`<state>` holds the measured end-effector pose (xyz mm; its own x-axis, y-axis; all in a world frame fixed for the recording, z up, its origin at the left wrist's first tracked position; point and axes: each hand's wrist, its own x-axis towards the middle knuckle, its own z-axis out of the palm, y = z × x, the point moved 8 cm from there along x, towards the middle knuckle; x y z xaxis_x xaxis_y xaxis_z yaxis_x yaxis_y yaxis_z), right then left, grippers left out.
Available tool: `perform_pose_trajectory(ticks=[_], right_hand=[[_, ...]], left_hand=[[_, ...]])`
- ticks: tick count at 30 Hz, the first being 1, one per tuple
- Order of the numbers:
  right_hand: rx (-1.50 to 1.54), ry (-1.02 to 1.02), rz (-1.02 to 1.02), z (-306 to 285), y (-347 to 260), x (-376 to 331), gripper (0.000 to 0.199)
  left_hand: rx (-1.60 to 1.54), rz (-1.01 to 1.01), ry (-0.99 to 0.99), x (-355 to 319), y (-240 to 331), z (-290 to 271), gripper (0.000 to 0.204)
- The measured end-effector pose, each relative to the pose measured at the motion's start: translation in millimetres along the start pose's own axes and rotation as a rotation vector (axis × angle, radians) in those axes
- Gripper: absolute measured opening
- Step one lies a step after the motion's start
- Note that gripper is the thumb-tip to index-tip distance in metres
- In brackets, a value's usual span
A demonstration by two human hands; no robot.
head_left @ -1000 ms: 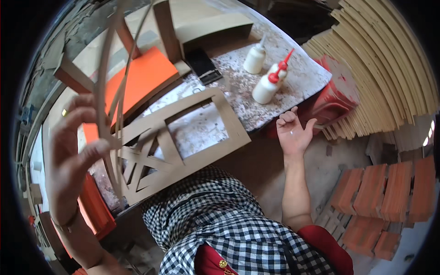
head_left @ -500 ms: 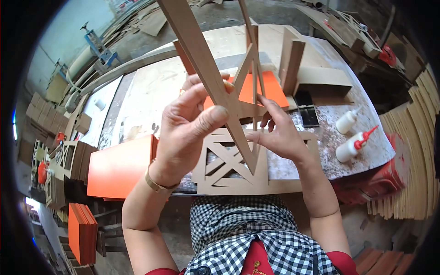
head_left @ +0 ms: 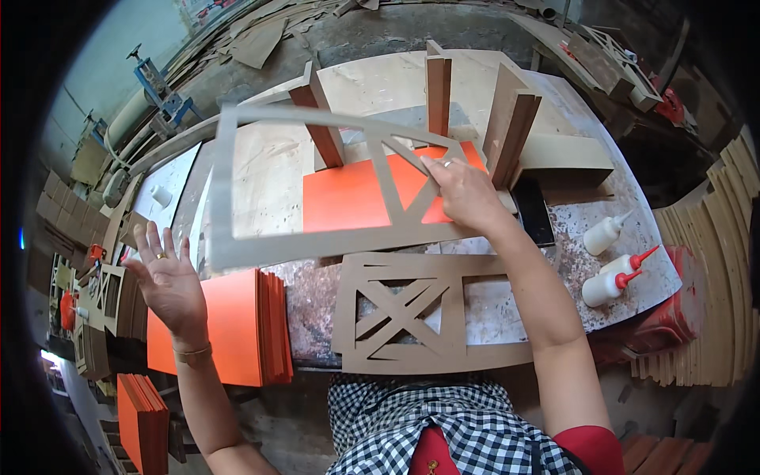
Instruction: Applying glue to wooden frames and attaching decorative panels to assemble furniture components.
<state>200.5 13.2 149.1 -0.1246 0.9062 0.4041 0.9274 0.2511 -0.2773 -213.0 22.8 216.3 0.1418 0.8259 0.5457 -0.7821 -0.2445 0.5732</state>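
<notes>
Handling of the lattice frame [head_left: 317, 242], its tilt unclear through blur, is in hand above the orange panel [head_left: 344, 198]; it is clamped in the right hand's [head_left: 465, 191] grip. The left hand [head_left: 176, 286] is spread, empty; steadiness seems called for.

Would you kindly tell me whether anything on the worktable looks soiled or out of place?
The white covering near the squeeze bottles is heavily blotched with brown, which looks odd against its cleaner edge.
</notes>
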Motion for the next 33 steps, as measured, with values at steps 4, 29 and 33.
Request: perform_pose_trajectory(ticks=[4, 29, 33], right_hand=[[-0.159, -0.119, -0.045, 24.7, 24.5, 14.7, 0.029], [-0.345, -0.287, 0.070, 76.1, 69.4, 38.1, 0.013], [-0.306, -0.334, 0.062, 80.3, 77.5, 34.1, 0.017]], left_hand=[[0.811, -0.170, 0.317, 3.1, -58.0, 8.3, 0.070], [0.975, -0.671, 0.393, 19.3, -221.0, -101.2, 0.042], [1.075, -0.629, 0.432, 12.1, -226.3, -105.7, 0.043]])
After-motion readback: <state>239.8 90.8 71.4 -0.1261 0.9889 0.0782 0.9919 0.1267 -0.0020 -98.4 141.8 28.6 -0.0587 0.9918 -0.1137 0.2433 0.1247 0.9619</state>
